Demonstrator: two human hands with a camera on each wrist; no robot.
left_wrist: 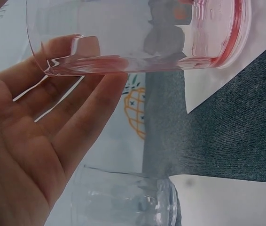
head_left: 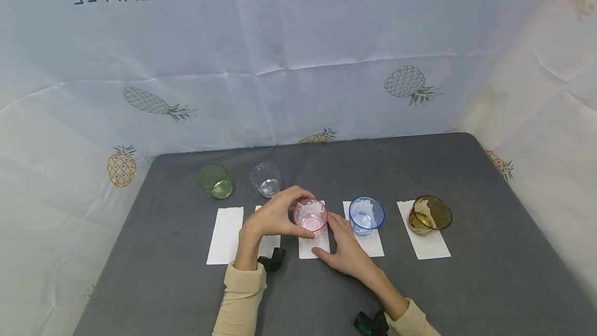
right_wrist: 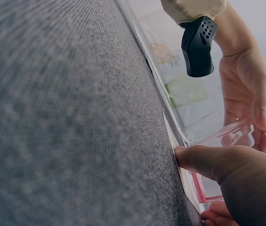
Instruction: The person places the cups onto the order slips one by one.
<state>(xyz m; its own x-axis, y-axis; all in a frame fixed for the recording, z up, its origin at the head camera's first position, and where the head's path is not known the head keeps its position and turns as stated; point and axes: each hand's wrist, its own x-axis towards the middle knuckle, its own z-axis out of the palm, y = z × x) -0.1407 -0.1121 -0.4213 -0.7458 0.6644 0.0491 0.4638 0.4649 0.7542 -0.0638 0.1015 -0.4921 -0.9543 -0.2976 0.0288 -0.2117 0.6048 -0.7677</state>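
Observation:
A pink-tinted glass stands over the middle white paper strip. My left hand holds this glass near its rim, fingers on the far side and thumb on the near side. Through its clear wall, fingers show in the left wrist view. My right hand lies low at the right of the glass, fingers and thumb spread apart. Its thumb touches the edge of the paper in the right wrist view, and its other fingertips are partly hidden behind the thumb and hand.
A blue glass and an amber glass stand on paper strips to the right. At the back left are a green glass and a clear glass. Another paper strip lies at the left. A pineapple-print cloth hangs behind the grey table.

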